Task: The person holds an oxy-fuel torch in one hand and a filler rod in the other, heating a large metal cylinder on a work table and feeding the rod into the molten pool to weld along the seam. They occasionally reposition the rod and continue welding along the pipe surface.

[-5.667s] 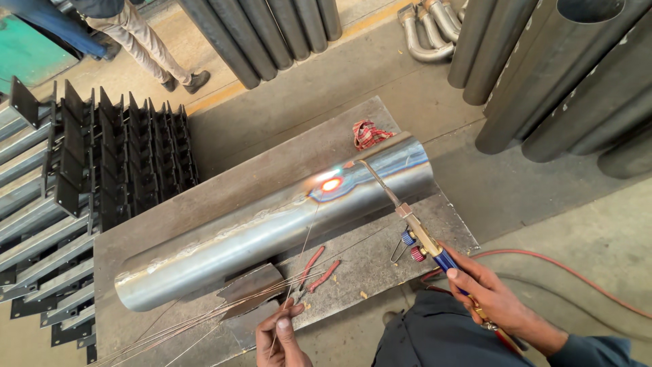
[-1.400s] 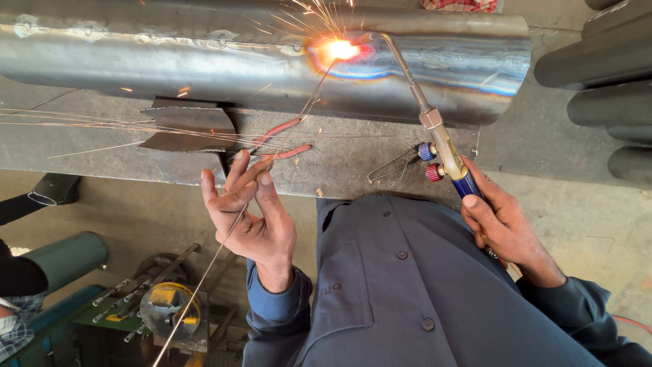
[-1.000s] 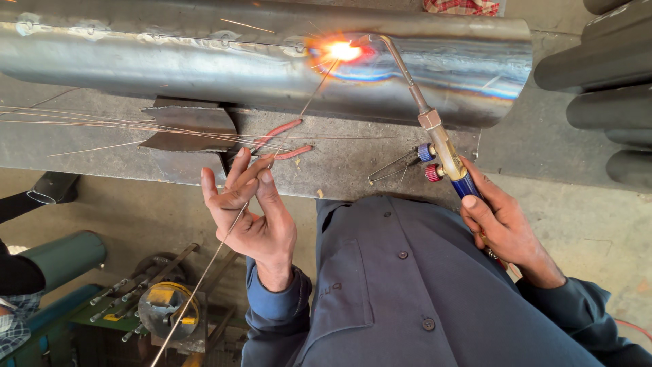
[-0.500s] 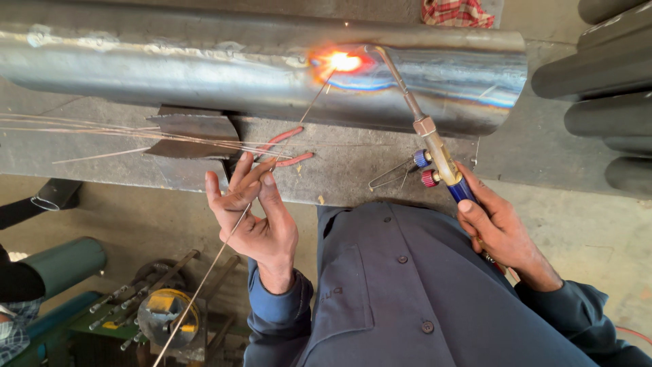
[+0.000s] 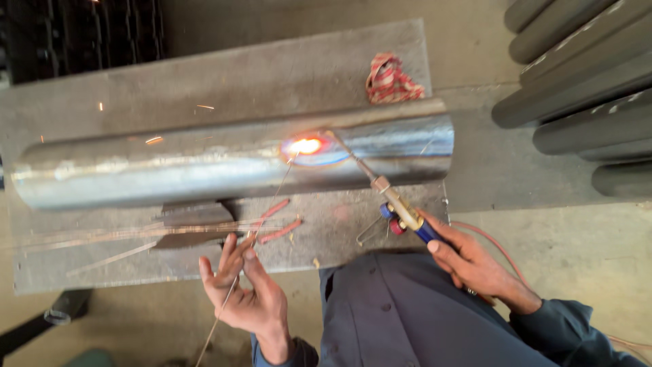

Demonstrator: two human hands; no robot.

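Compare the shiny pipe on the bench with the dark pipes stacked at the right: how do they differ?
The shiny pipe is bright bare metal; the dark pipes are dull grey. The shiny pipe lies alone on the steel table; the dark pipes lie stacked beside it. The shiny pipe glows orange at one spot under the torch held in the right hand; the dark pipes are untouched. Both are long, round tubes.

Metal workshop, steel work table point(image 5: 204, 81), stacked dark pipes point(image 5: 584, 88), concrete floor point(image 5: 584, 245), flying sparks
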